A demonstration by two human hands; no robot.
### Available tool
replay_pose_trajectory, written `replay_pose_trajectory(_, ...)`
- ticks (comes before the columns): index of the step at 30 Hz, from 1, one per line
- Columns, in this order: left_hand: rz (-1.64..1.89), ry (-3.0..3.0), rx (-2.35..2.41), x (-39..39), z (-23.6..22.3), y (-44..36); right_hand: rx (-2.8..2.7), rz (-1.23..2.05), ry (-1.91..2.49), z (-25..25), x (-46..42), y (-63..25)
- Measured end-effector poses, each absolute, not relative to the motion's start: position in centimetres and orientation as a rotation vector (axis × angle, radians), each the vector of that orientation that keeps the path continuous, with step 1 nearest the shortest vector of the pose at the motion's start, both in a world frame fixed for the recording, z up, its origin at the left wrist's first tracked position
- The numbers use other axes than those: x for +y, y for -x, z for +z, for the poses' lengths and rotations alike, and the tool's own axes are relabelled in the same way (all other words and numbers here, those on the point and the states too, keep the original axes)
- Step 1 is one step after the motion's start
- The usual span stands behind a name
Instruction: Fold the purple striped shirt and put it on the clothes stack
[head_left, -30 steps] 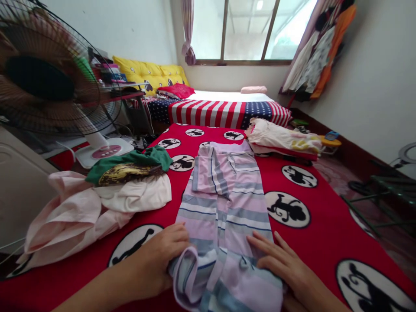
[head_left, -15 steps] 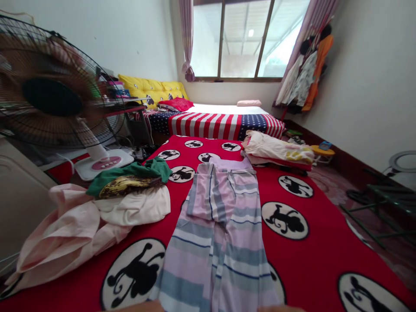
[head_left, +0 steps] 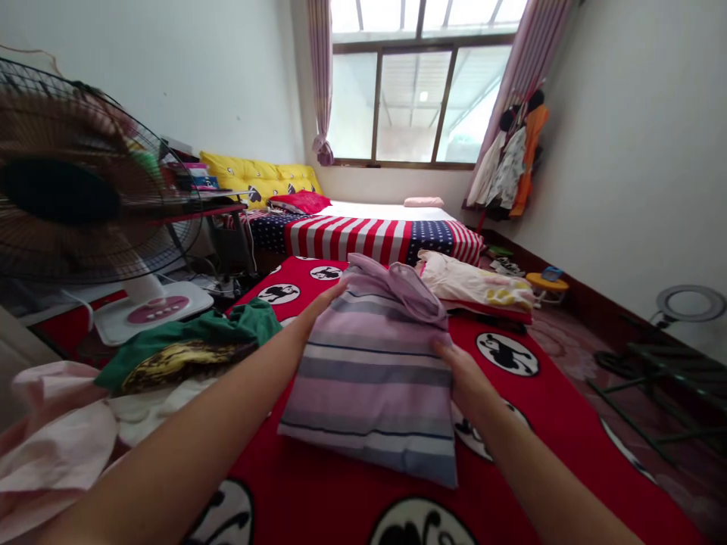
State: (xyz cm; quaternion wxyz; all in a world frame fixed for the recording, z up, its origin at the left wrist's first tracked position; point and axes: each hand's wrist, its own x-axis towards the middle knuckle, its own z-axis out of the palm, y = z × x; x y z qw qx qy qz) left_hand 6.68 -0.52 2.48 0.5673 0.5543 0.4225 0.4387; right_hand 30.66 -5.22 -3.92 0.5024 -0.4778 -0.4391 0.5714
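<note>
A lilac, grey and white striped garment (head_left: 375, 363) is folded up in front of me, with a plain lilac band bunched along its far edge. Its near edge hangs at a slant above the red cover. At its far left corner, my left hand (head_left: 334, 294) is closed on the cloth, fingers mostly hidden. My right hand (head_left: 451, 359) grips the right side, its thumb lying on top and its other fingers out of sight beneath. Which kind of garment it is, I cannot tell.
Left of my left arm lie a green cloth (head_left: 227, 333) and a pale pink cloth (head_left: 51, 446). A folded cream pile (head_left: 477, 284) sits beyond my right hand. A floor fan (head_left: 79, 189) stands at left, a green metal-framed stool (head_left: 670, 378) at right. The red cover (head_left: 318, 499) has monkey prints.
The striped garment, earlier lying lengthwise on the cover, is now folded shorter and held by both hands. My hands have moved from the bottom edge forward to its sides. The view has tilted up.
</note>
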Motion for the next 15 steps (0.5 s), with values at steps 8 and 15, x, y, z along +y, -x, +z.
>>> replay_pose_trajectory(8,1.032,-0.995,1.116,-1.6,-6.3,-3.2,-1.152,1.097,1.258,-11.3,-2.0,-32.4)
replay_pose_trajectory(15,0.996,-1.521,1.208,-2.2,-5.2,-3.9,-1.42,0.79,1.249,-10.1,-3.2,-32.0)
